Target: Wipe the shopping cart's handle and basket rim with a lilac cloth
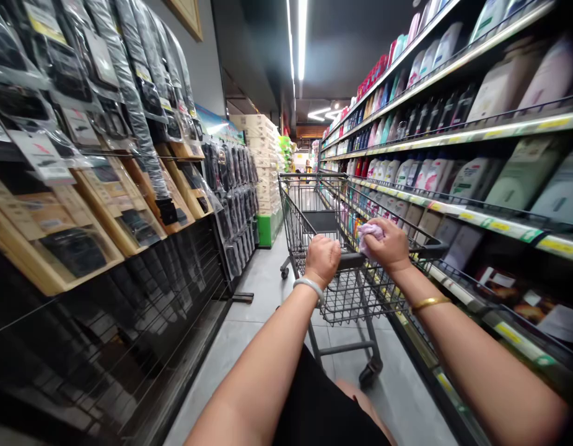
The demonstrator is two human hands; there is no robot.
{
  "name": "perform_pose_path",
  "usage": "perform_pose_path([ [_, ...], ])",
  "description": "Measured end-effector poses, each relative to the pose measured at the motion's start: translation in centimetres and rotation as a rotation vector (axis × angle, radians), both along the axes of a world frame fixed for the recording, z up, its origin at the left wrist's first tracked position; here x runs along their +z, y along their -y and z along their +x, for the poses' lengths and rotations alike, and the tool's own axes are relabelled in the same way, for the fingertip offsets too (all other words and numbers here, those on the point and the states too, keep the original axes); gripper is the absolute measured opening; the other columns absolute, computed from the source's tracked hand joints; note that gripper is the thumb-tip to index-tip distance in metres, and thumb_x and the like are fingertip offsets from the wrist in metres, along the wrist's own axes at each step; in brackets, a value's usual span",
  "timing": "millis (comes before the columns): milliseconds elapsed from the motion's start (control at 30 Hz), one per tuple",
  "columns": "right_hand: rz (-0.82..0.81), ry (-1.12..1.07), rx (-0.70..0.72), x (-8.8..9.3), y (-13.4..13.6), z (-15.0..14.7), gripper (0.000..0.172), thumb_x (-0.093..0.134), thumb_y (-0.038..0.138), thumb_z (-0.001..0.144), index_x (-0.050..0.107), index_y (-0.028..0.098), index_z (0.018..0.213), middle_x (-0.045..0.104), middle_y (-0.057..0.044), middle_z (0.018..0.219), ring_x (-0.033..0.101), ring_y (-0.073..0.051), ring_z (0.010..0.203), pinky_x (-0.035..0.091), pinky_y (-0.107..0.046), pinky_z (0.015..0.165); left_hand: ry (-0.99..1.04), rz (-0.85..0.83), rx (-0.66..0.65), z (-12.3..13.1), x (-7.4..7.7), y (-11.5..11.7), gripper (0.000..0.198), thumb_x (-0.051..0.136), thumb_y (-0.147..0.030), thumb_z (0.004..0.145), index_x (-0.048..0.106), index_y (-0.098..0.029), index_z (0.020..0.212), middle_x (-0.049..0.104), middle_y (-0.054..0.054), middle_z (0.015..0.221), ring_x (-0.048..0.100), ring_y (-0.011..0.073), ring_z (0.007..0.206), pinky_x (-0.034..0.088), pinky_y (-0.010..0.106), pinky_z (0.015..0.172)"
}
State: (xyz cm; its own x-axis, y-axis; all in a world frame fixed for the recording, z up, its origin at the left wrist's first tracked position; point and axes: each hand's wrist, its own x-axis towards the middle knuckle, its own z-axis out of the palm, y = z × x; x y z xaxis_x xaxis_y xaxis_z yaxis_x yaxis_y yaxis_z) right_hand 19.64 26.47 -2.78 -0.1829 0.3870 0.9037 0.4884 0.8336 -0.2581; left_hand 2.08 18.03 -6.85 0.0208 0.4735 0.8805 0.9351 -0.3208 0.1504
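A black wire shopping cart (pixel 360 297) stands in front of me, pointing down the aisle. My left hand (pixel 322 259), with a pale bangle at the wrist, is curled into a fist around the left part of the cart's dark handle (pixel 351 261). My right hand (pixel 389 243), wearing a gold bangle, is closed on a crumpled lilac cloth (pixel 370 236) at the same handle, farther right. Whether its fingers also wrap the bar is hard to see. No goods show in the visible part of the basket.
Shelves (pixel 490 214) of bottles run close along the cart's right side. On the left hang packaged belts (pixel 123 80) above wooden display boxes (pixel 54 229). A rack foot (pixel 242 298) juts onto the grey tiled floor (pixel 249 347). Stacked cartons (pixel 261 155) stand farther ahead.
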Motion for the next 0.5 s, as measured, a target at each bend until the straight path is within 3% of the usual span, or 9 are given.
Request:
perform_pose_path([
  [267,-0.065,-0.062,-0.081,-0.1,-2.7,3.3,0.023,0.055,0.036,0.076,0.069,0.022,0.088,0.073,-0.006,0.088,0.065,-0.023,0.078,0.047,-0.033,0.072,-0.005,-0.055,0.021,4.2,0.2,-0.3,0.048,0.029,-0.033,0.105,0.057,-0.021,0.068,0.060,0.004,0.071,0.055,0.0186,0.079,0.044,0.038,0.100],
  [367,0.015,0.014,-0.124,0.5,-0.6,3.4,0.022,0.056,0.035,0.077,0.069,0.021,0.089,0.073,-0.007,0.091,0.065,-0.024,0.083,0.046,-0.033,0.072,-0.005,-0.068,0.009,4.7,0.2,0.2,0.049,0.028,-0.034,0.105,0.058,-0.021,0.069,0.062,0.004,0.073,0.056,0.0181,0.078,0.044,0.038,0.099],
  [500,0.161,0.247,0.022,1.4,4.3,2.1,0.020,0.061,0.032,0.079,0.068,0.021,0.094,0.073,-0.006,0.095,0.066,-0.023,0.086,0.046,-0.033,0.076,-0.001,-0.098,-0.018,2.4,0.7,0.1,0.052,0.019,-0.035,0.107,0.060,-0.022,0.079,0.066,0.002,0.078,0.059,0.0160,0.078,0.048,0.032,0.083],
])
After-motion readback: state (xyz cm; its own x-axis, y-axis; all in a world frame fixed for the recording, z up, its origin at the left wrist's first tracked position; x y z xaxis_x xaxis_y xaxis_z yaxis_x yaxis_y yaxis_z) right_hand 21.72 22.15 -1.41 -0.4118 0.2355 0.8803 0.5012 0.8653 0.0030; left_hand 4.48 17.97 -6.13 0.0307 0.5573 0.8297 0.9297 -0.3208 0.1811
